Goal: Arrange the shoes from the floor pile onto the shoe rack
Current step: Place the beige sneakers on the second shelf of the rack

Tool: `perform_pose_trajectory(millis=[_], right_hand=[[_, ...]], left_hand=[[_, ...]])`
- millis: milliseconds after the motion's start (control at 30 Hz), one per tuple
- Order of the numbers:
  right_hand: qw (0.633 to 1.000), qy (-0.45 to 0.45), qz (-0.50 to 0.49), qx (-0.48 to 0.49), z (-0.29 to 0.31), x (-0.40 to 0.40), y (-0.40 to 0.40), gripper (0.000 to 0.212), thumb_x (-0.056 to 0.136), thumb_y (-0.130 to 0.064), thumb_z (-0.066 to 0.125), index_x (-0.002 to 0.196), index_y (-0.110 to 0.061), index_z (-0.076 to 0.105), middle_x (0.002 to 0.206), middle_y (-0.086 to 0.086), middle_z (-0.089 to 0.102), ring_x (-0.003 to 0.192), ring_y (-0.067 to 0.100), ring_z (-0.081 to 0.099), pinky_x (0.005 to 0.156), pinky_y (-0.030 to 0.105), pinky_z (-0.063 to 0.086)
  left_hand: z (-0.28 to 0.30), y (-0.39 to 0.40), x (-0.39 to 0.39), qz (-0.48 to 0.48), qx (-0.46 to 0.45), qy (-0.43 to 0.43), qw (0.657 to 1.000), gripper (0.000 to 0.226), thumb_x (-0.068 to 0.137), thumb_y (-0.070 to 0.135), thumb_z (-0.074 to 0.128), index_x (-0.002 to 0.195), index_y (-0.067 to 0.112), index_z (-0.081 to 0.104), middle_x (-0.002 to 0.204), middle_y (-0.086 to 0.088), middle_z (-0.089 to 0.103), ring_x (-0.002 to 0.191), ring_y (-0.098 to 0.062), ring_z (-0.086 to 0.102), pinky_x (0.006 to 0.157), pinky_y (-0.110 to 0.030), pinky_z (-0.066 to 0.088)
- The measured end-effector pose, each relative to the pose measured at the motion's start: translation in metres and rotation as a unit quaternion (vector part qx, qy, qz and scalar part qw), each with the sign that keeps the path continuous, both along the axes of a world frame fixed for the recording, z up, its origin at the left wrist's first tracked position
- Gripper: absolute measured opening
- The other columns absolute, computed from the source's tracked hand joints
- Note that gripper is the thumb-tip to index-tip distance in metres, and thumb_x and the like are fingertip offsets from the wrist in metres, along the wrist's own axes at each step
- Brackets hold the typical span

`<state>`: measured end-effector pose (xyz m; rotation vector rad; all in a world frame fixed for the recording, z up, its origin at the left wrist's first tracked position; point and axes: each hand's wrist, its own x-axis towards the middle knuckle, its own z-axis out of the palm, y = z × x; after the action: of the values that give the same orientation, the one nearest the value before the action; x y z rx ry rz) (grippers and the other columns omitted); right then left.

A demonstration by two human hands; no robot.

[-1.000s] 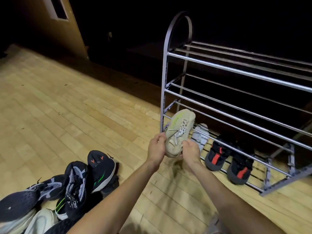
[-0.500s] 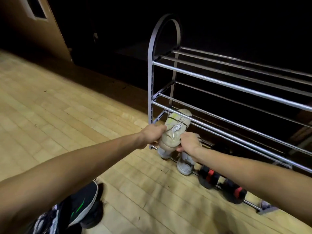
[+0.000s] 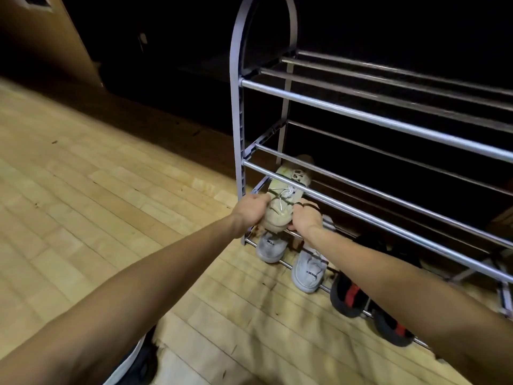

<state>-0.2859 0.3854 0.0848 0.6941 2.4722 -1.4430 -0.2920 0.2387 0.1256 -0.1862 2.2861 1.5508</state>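
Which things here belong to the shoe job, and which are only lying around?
Job: beige shoe, held by left hand and right hand; shoe rack; grey shoes and black-red shoes on the bottom shelf.
Lying about: wooden door.

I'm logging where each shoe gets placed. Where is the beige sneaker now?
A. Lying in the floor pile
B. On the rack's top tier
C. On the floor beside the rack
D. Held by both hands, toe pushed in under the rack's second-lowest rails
D: the left hand and right hand grip the beige sneaker, its toe under the shoe rack's second-lowest rails.
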Motion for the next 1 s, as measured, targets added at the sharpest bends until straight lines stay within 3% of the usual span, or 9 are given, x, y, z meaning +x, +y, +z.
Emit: perform_pose_trajectory(millis=[67,133,200,300,467,567,667,867,1000], right_hand=[[0.999,-0.007,-0.008,-0.030,0.004,0.005,0.007,0.038,0.104,-0.018,0.038,0.129,0.003,0.058,0.120,0.019,0.064,0.078,0.021,0.059,0.072,0.024,0.056],[0.998,-0.017,-0.014,-0.058,0.003,0.008,0.016,0.030,0.103,-0.016,0.041,0.124,-0.005,0.060,0.114,0.018,0.063,0.068,0.013,0.055,0.055,0.017,0.052],[0.998,-0.014,-0.017,-0.053,0.010,0.010,0.018,0.022,0.102,-0.012,0.043,0.111,-0.009,0.063,0.112,0.021,0.069,0.068,0.017,0.061,0.065,0.026,0.056],[0.999,-0.004,-0.037,-0.018,0.018,0.012,0.019,0.020,0.101,-0.013,0.045,0.099,-0.012,0.064,0.079,0.015,0.068,0.059,0.024,0.063,0.078,0.042,0.059],[0.998,-0.011,0.049,0.041,0.022,0.025,0.021,0.030,0.100,-0.024,0.038,0.078,-0.011,0.054,0.071,0.015,0.061,0.050,0.025,0.055,0.056,0.030,0.050],[0.985,0.006,0.121,0.121,0.030,0.034,0.020,0.034,0.100,-0.029,0.037,0.073,-0.014,0.052,0.074,0.011,0.061,0.063,0.028,0.057,0.068,0.036,0.052],[0.971,0.012,0.166,0.173,0.042,0.045,0.021,0.036,0.096,-0.028,0.039,0.071,-0.011,0.060,0.071,0.007,0.064,0.068,0.028,0.059,0.078,0.040,0.053],[0.973,0.042,0.225,0.035,0.083,0.072,-0.022,0.039,0.100,-0.021,0.038,0.070,-0.012,0.061,0.054,0.003,0.059,0.049,0.016,0.051,0.053,0.026,0.043],[0.964,0.081,0.253,-0.003,0.115,0.086,-0.067,0.038,0.100,-0.026,0.037,0.078,-0.011,0.064,0.058,0.003,0.059,0.051,0.016,0.051,0.048,0.027,0.040]], left_hand=[[-0.006,0.007,0.000,-0.018,-0.008,0.004,1.000,0.027,0.096,0.037,0.047,0.091,0.018,0.064,0.098,-0.007,0.067,0.097,-0.026,0.062,0.096,-0.043,0.050],[-0.009,0.014,0.005,-0.032,-0.020,0.008,0.999,0.024,0.098,0.033,0.047,0.098,0.016,0.064,0.095,-0.004,0.064,0.094,-0.023,0.060,0.093,-0.037,0.049],[-0.010,0.016,0.009,-0.034,-0.028,0.015,0.999,0.023,0.099,0.032,0.047,0.102,0.015,0.063,0.099,-0.006,0.063,0.096,-0.022,0.059,0.090,-0.033,0.048],[-0.008,0.010,0.016,-0.035,-0.030,0.013,0.999,0.023,0.099,0.032,0.046,0.104,0.016,0.062,0.105,-0.007,0.065,0.096,-0.021,0.061,0.091,-0.035,0.049],[0.003,0.001,0.025,-0.032,-0.029,0.018,0.999,0.033,0.098,0.035,0.044,0.116,0.015,0.064,0.117,-0.004,0.062,0.106,-0.024,0.059,0.097,-0.044,0.051],[0.016,-0.013,0.032,-0.018,-0.032,0.029,0.999,0.034,0.099,0.031,0.044,0.121,0.013,0.061,0.112,-0.006,0.060,0.101,-0.023,0.057,0.095,-0.042,0.052],[0.027,-0.034,0.043,-0.021,-0.022,0.028,0.999,0.028,0.098,0.032,0.046,0.112,0.011,0.060,0.107,-0.009,0.060,0.098,-0.025,0.056,0.085,-0.038,0.051],[0.075,-0.076,0.076,-0.021,-0.024,0.086,0.996,0.030,0.099,0.030,0.047,0.117,0.012,0.063,0.116,-0.006,0.064,0.107,-0.022,0.057,0.082,-0.032,0.051],[0.100,-0.127,0.103,0.013,-0.013,0.113,0.993,0.032,0.098,0.033,0.049,0.118,0.012,0.064,0.115,-0.001,0.066,0.108,-0.017,0.058,0.082,-0.029,0.051]])
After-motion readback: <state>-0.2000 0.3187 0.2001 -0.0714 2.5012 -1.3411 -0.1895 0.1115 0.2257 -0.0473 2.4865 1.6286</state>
